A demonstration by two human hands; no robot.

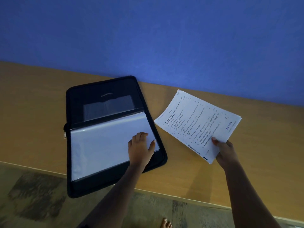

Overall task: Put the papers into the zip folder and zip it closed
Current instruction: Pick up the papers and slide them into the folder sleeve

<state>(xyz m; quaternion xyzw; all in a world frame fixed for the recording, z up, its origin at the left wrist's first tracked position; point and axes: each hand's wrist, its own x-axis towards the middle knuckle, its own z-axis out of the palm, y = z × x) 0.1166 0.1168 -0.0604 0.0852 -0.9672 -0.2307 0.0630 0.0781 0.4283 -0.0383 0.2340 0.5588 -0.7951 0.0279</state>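
My right hand (225,149) pinches the papers (198,125) by their near corner, right of the open zip folder (105,99). My left hand (141,148) lies spread on its sleeves. I judge the light stack floppy; support its middle.

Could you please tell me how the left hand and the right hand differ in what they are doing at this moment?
The left hand lies flat, palm down, on the clear sleeve inside the open zip folder; the right hand pinches the papers by their near corner. The left hand holds nothing; the right hand holds the stack beside the folder, over the table. Both are bare.
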